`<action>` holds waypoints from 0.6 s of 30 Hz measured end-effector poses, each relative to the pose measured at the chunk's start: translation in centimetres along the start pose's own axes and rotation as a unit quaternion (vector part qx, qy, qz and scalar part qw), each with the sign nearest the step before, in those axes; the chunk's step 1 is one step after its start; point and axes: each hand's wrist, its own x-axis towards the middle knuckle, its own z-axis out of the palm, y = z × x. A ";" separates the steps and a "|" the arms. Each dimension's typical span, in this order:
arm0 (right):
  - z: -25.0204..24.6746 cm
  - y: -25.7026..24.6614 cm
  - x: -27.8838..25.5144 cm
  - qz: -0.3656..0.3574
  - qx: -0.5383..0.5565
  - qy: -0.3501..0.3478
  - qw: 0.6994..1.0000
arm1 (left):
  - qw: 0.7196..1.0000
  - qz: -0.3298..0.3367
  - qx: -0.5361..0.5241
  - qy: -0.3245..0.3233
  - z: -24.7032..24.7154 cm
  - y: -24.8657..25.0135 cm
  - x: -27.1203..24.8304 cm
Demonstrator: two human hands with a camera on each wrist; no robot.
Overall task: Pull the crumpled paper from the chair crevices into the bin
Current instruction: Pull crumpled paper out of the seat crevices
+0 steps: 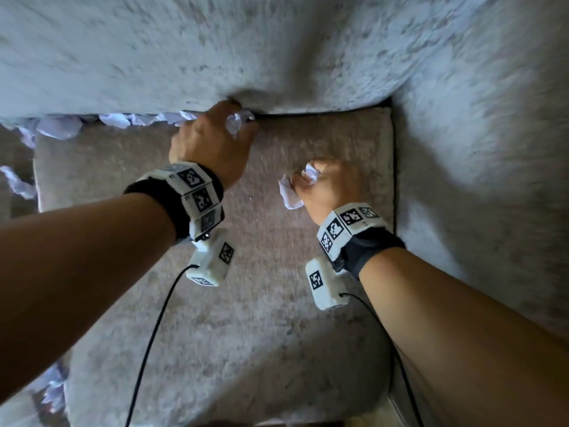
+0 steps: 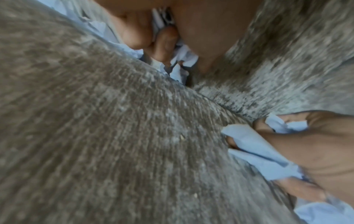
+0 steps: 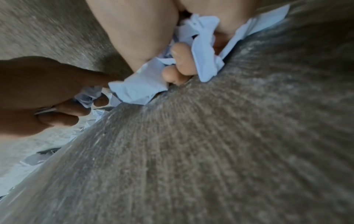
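Note:
My left hand [image 1: 215, 134] is at the crevice between the seat cushion [image 1: 246, 272] and the chair back [image 1: 246, 50], fingers curled round a ball of white crumpled paper [image 1: 234, 123]. In the left wrist view that paper [image 2: 184, 57] shows between finger and thumb. My right hand [image 1: 326, 183] hovers over the cushion's right half and grips another crumpled paper [image 1: 289, 192], seen as a wad [image 3: 138, 89] in the right wrist view. More paper balls [image 1: 120, 120] line the back crevice to the left. No bin is in view.
The grey chair's right armrest [image 1: 477, 149] rises beside the cushion. Loose crumpled papers sit in the left side gap [image 1: 18, 183] and at the lower left [image 1: 52, 389]. Black cables [image 1: 154, 334] hang from the wrist cameras over the cushion.

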 end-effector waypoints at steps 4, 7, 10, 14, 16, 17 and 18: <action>0.1 0.4 0.1 0.001 0.014 -0.001 1.000 | 0.998 -0.013 0.042 -0.035 1.0 0.5 0.6; 0.4 0.6 0.1 -0.017 0.019 0.019 0.999 | 0.998 -0.028 0.055 -0.033 1.5 0.7 1.2; 0.5 0.8 0.1 -0.041 0.027 0.036 0.998 | 0.997 -0.032 0.057 -0.032 1.6 0.7 1.6; 0.6 0.8 0.0 -0.055 0.044 0.039 0.997 | 0.997 -0.030 0.066 -0.033 1.6 0.8 1.3; 0.6 0.7 0.0 -0.052 0.043 0.039 0.997 | 0.996 -0.014 0.070 -0.046 1.5 0.9 0.5; 0.5 0.6 0.0 -0.049 0.046 0.036 0.997 | 0.995 -0.002 0.077 -0.056 1.4 0.8 0.0; 0.5 0.6 0.1 -0.047 0.047 0.030 0.997 | 0.994 0.007 0.086 -0.068 1.4 0.7 -0.5</action>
